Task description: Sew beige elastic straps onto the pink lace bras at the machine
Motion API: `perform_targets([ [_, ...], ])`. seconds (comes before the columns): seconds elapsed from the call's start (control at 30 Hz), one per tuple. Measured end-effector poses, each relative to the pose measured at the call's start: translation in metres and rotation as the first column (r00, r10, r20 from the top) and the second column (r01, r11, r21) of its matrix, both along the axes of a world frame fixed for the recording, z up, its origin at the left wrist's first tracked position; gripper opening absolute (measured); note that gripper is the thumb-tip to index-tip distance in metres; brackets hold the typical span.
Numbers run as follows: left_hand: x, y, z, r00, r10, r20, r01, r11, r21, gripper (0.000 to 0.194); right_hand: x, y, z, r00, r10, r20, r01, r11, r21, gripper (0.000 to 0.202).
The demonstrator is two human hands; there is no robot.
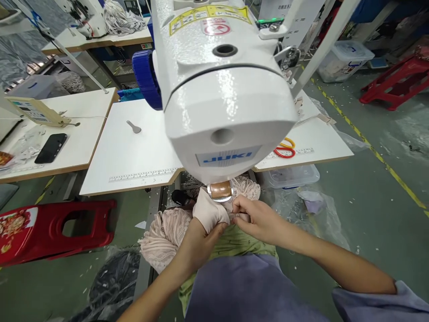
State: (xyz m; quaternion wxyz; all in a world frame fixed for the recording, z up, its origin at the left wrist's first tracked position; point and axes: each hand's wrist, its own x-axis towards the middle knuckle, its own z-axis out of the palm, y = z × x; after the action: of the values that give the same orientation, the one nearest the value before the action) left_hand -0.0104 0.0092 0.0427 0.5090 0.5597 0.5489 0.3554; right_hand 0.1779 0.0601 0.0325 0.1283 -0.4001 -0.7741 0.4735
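Observation:
My left hand (201, 241) is closed on a pale pink fabric piece (209, 208), smooth and rounded like a cup, with the thumb lying along its lower edge. My right hand (256, 220) pinches the right end of the same fabric between thumb and fingers, a short way from the left hand. Both hands are over my lap, just below the head of a white sewing machine (228, 107). A brownish, shiny plate (220, 190) shows under the machine head, right behind the fabric. The machine head hides the needle area.
Bundles of pale pink lace-edged fabric (169, 237) hang left of my hands. On the white table (140, 147) lies a small grey spoon-shaped tool (134, 127). Red and yellow scissors handles (285, 148) show at right. A red stool (83, 228) stands at left, a plastic bin (291, 175) below the table.

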Motion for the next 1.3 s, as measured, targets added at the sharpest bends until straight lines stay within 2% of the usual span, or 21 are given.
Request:
perform_targets([
  [0.13,0.005,0.000,0.001,0.999,0.042,-0.016,-0.042,0.999,0.017,0.018,0.000,0.003,0.004,0.999,0.047,0.027,-0.046,0.999,-0.018,0.010],
  [0.27,0.005,0.002,0.001,0.998,0.037,0.053,-0.034,0.998,-0.055,0.014,0.003,0.011,0.005,0.998,0.069,-0.001,-0.069,0.988,-0.138,0.016],
  [0.43,0.003,0.006,0.006,0.997,0.046,0.067,-0.037,0.991,-0.128,0.018,0.005,0.019,0.001,0.998,0.035,-0.045,-0.043,0.981,-0.188,0.016],
  [0.5,0.003,0.007,0.005,0.996,0.054,0.071,-0.044,0.990,-0.136,0.021,0.004,0.019,-0.003,0.996,-0.011,-0.083,-0.016,0.949,-0.316,0.020],
  [0.6,0.003,0.006,-0.003,0.994,0.073,0.078,-0.059,0.984,-0.170,0.023,0.002,0.015,-0.009,0.988,-0.107,-0.115,0.035,0.864,-0.502,0.026],
  [0.73,0.005,0.005,-0.018,0.975,0.180,0.128,-0.143,0.956,-0.258,0.027,0.000,0.010,-0.013,0.962,-0.217,-0.168,0.071,0.788,-0.612,0.030],
  [0.8,0.009,0.006,-0.021,0.958,0.235,0.163,-0.186,0.945,-0.268,0.025,0.000,0.008,-0.011,0.954,-0.242,-0.175,0.099,0.809,-0.580,0.029],
  [0.93,0.017,0.009,-0.015,0.921,0.305,0.243,-0.247,0.939,-0.240,0.029,0.000,0.004,-0.004,0.972,-0.199,-0.126,0.161,0.952,-0.261,0.021],
  [1.0,0.014,0.007,-0.012,0.921,0.303,0.245,-0.236,0.934,-0.268,0.031,0.000,0.005,-0.001,0.979,-0.170,-0.112,0.151,0.976,-0.160,0.016],
  [1.03,0.011,0.005,-0.012,0.926,0.285,0.247,-0.212,0.935,-0.282,0.033,0.000,0.006,0.000,0.981,-0.157,-0.116,0.134,0.974,-0.182,0.014],
  [1.1,0.002,-0.004,-0.018,0.929,0.243,0.280,-0.155,0.940,-0.303,0.041,0.001,0.011,0.003,0.980,-0.137,-0.143,0.082,0.939,-0.335,0.012],
  [1.17,-0.006,-0.016,-0.032,0.892,0.280,0.355,-0.177,0.939,-0.294,0.053,0.003,0.018,0.007,0.974,-0.146,-0.174,0.038,0.860,-0.508,0.018],
  [1.2,-0.006,-0.022,-0.040,0.843,0.342,0.415,-0.240,0.930,-0.280,0.058,0.003,0.022,0.010,0.969,-0.163,-0.184,0.031,0.821,-0.570,0.021],
  [1.27,-0.002,-0.033,-0.055,0.683,0.439,0.584,-0.367,0.897,-0.246,0.068,0.001,0.029,0.020,0.958,-0.208,-0.198,0.037,0.773,-0.633,0.026],
  [1.3,0.003,-0.037,-0.059,0.608,0.445,0.657,-0.372,0.891,-0.259,0.078,0.000,0.033,0.026,0.955,-0.212,-0.208,0.025,0.756,-0.655,0.026],
])
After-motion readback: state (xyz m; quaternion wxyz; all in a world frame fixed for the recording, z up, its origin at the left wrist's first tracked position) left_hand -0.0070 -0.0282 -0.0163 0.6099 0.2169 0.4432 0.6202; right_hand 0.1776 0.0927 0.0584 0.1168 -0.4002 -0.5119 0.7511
